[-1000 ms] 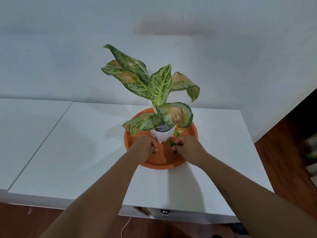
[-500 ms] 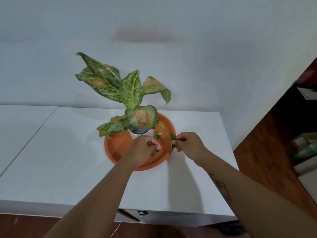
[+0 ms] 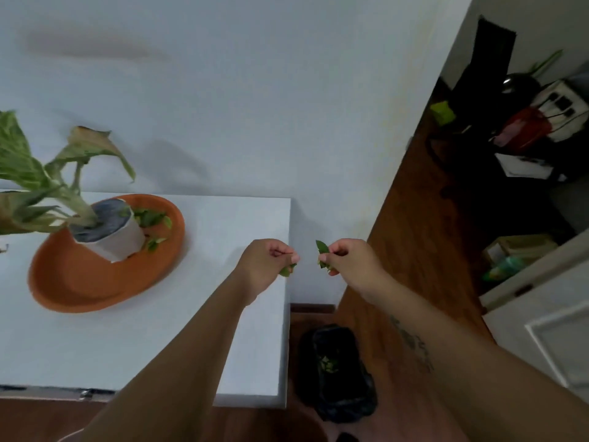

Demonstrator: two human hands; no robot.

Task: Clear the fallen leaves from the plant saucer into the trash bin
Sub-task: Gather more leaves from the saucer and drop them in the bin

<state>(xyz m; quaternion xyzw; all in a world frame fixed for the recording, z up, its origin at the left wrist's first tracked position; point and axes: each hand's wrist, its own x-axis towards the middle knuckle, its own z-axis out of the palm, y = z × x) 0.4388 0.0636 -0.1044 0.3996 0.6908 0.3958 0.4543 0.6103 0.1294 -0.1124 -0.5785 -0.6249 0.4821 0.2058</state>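
An orange plant saucer [image 3: 79, 282] lies at the left of the white table [image 3: 143, 346], with a white pot [image 3: 111, 237] and its variegated plant [image 3: 28, 173] standing in it. A few green fallen leaves [image 3: 151, 221] lie in the saucer right of the pot. My left hand [image 3: 266, 261] is over the table's right edge, closed on a small green leaf [image 3: 287, 270]. My right hand [image 3: 347, 260] is just past that edge, pinching green leaves [image 3: 322, 250]. Below it on the floor stands a black-lined trash bin [image 3: 338, 371] with some leaves [image 3: 326, 365] inside.
A white wall rises behind the table. Wooden floor [image 3: 414, 218] runs to the right, where dark clutter, a red bag [image 3: 526, 129] and a white cabinet [image 3: 541, 320] stand.
Both hands have lifted off the saucer and moved right with leaves in them, reaching the table's right edge. The view has swung right, bringing the trash bin into sight.
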